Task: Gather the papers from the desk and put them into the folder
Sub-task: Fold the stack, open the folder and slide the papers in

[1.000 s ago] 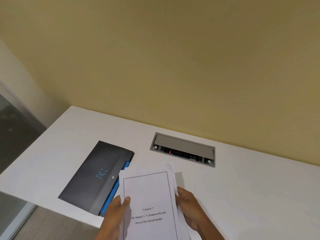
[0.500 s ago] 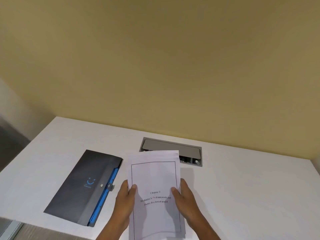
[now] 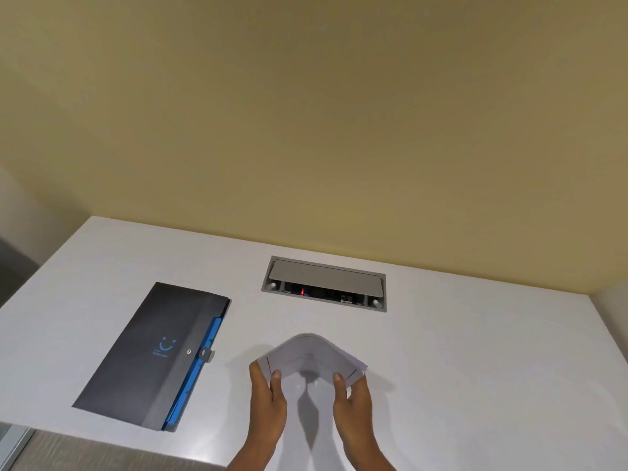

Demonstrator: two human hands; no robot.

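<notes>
Both hands [image 3: 311, 394] grip papers [image 3: 311, 356], bowed upward, long axis left-right.

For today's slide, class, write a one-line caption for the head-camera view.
Both hands, left hand and right hand, bow the papers above the white desk, beside the closed dark folder.

A grey socket box [image 3: 324, 283] sits sunk into the desktop, lid raised, a red light inside. A yellow wall [image 3: 306, 113] rises behind.
</notes>
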